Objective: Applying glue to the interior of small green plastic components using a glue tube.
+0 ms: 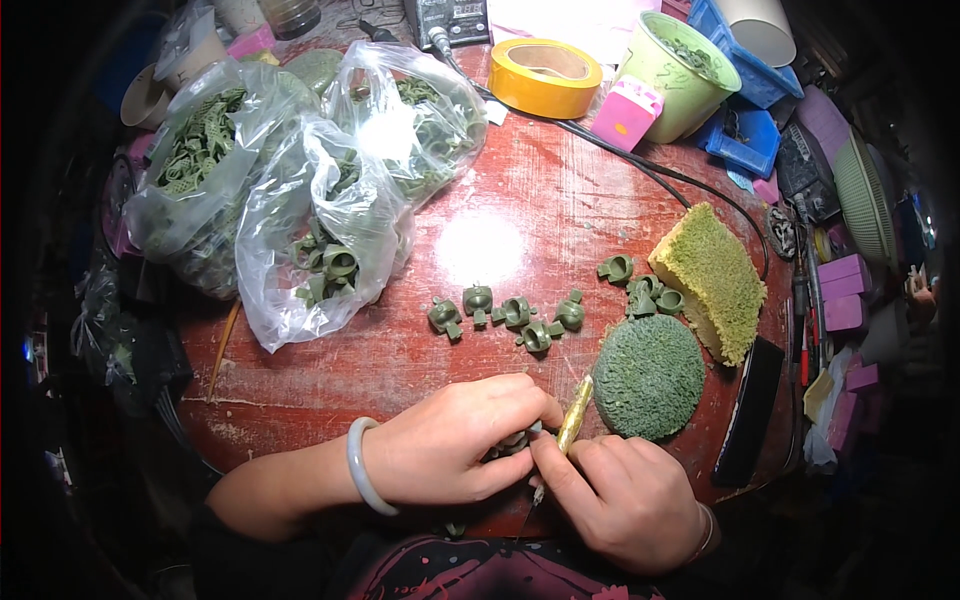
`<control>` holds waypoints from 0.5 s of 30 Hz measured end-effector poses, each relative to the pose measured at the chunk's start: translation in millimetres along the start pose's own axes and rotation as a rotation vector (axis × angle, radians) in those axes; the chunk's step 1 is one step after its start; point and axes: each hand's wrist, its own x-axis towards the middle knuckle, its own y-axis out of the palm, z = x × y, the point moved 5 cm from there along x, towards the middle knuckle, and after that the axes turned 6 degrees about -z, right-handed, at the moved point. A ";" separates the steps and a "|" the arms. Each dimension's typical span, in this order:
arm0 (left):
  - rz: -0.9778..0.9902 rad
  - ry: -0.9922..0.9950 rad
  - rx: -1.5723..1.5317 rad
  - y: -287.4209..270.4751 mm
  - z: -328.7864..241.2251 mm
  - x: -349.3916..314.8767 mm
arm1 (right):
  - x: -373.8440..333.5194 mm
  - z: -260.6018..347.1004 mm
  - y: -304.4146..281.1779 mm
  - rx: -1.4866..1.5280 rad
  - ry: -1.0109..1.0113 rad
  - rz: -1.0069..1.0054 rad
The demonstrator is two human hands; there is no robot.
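While left hand (455,440) pinches a small, mostly hidden part (511,442) at six o'clock of the red table (300,400), right hand (628,500) clamped on yellow tool (577,412), green pieces (517,312) toward twelve, round pad (650,377) toward two

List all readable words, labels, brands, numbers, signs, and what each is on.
Wording not copied here; only where marks stand:
Green bucket: dark handwritten marks on its side.
Black box at the top edge: a small display, too small to read surely.
Dark clothing at the lower edge: script-like lettering in the pink print, partly unclear.
I can make out no other text for certain.
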 end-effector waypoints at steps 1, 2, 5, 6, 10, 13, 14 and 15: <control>0.000 0.000 0.000 0.0 -0.1 0.1 | -0.2 0.0 0.2 -0.002 -0.001 0.001; -0.001 0.001 -0.006 0.0 -0.2 0.2 | -0.3 0.1 0.4 -0.002 -0.001 0.000; -0.002 0.003 -0.010 0.1 -0.5 0.8 | -0.4 0.1 0.3 0.002 0.003 -0.009; -0.003 0.004 -0.009 0.0 -0.5 0.8 | -0.3 0.2 0.2 0.002 0.003 -0.010; -0.006 0.001 -0.010 0.3 0.1 0.2 | 0.2 0.6 -0.5 0.000 0.001 -0.002; -0.006 0.004 -0.008 0.4 0.2 0.2 | 0.2 0.5 -0.6 -0.007 0.000 0.001; -0.006 0.005 -0.005 0.2 0.2 0.3 | 0.1 0.3 -0.4 -0.007 0.000 0.001; -0.007 0.006 -0.002 0.0 0.1 0.5 | 0.0 0.3 -0.2 -0.007 -0.003 -0.002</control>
